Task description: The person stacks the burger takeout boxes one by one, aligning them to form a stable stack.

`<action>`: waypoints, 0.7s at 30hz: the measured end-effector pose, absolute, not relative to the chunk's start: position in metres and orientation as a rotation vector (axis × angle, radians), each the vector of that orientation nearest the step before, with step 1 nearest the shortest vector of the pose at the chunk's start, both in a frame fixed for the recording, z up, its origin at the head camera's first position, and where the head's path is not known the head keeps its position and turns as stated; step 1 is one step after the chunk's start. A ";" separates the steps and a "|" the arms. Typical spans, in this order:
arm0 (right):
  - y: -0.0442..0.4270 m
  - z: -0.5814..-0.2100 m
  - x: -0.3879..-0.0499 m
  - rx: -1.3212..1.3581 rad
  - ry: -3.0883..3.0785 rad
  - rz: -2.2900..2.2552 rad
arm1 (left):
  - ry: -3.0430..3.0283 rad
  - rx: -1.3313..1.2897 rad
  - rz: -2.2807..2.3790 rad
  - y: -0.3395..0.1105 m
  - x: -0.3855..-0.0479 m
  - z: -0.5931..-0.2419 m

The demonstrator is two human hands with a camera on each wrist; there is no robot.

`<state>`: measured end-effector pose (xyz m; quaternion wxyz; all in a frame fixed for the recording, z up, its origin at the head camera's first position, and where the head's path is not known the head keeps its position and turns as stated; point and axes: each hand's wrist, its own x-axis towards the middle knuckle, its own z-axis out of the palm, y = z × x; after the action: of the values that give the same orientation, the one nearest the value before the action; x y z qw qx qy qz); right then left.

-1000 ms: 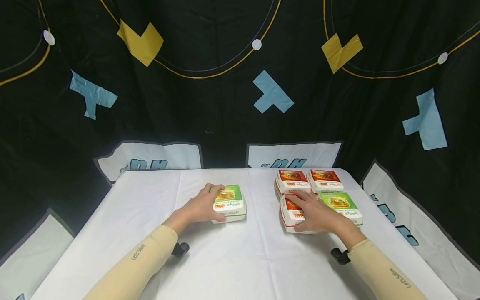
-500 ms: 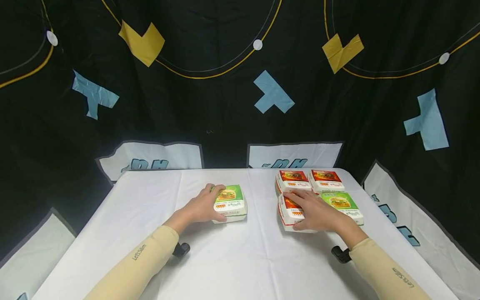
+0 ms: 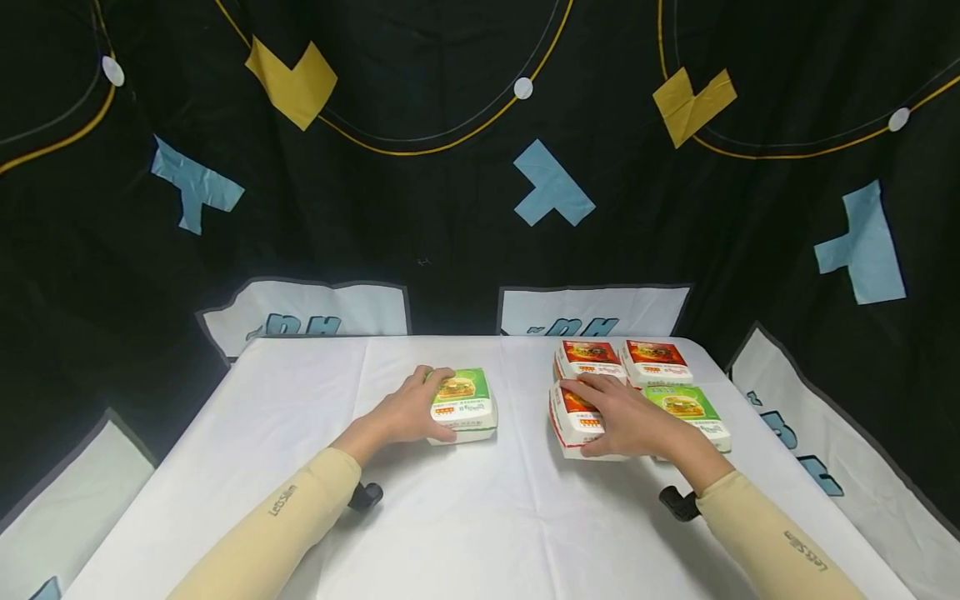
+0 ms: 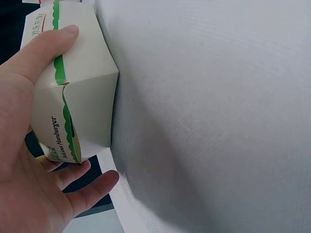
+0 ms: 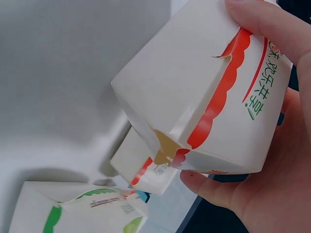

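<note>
On the left of the table, a green-topped hamburger box (image 3: 465, 408) is gripped by my left hand (image 3: 408, 412). In the left wrist view, the thumb presses the near side of that box (image 4: 92, 107), and other fingers reach round behind it. To the right, my right hand (image 3: 633, 421) holds a red-topped hamburger box (image 3: 566, 425) by its sides. That box (image 5: 170, 63) looks tilted and slightly raised in the right wrist view, and its front flap gapes a little at one corner. The hand hides part of its top.
Two more red-topped boxes, one at back left (image 3: 588, 354) and one at back right (image 3: 655, 360), stand side by side. Close to the right hand sits another green-topped box (image 3: 686, 408). All are on a white-covered table (image 3: 465, 533) before a black curtain (image 3: 420, 225).
My right hand has shifted the red-topped box slightly left, away from the green-topped box beside it. My left hand keeps its grip, with little movement. The whole view has drifted slightly.
</note>
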<state>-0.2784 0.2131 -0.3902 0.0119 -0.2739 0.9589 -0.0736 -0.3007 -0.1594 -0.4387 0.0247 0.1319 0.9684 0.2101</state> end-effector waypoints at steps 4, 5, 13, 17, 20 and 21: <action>0.209 -0.386 -0.279 -0.903 2.999 -0.214 | 2.996 0.411 0.654 -0.160 -0.300 -0.440; 0.208 -0.385 -0.279 -0.914 2.999 -0.214 | 2.997 0.413 0.656 -0.160 -0.300 -0.440; 0.198 -0.378 -0.280 -0.901 2.975 -0.217 | 2.992 0.411 0.665 -0.159 -0.298 -0.440; 0.193 -0.376 -0.282 -0.894 2.956 -0.223 | 2.994 0.416 0.661 -0.159 -0.298 -0.441; 0.190 -0.373 -0.284 -0.911 2.951 -0.224 | 2.996 0.420 0.666 -0.159 -0.297 -0.439; 0.189 -0.372 -0.285 -0.919 2.949 -0.226 | 2.996 0.421 0.669 -0.159 -0.297 -0.439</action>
<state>-0.2849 0.1894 -0.3719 0.0221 -0.2965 0.9520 -0.0731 -0.2971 -0.1589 -0.4391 0.0213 0.1358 0.9667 0.2159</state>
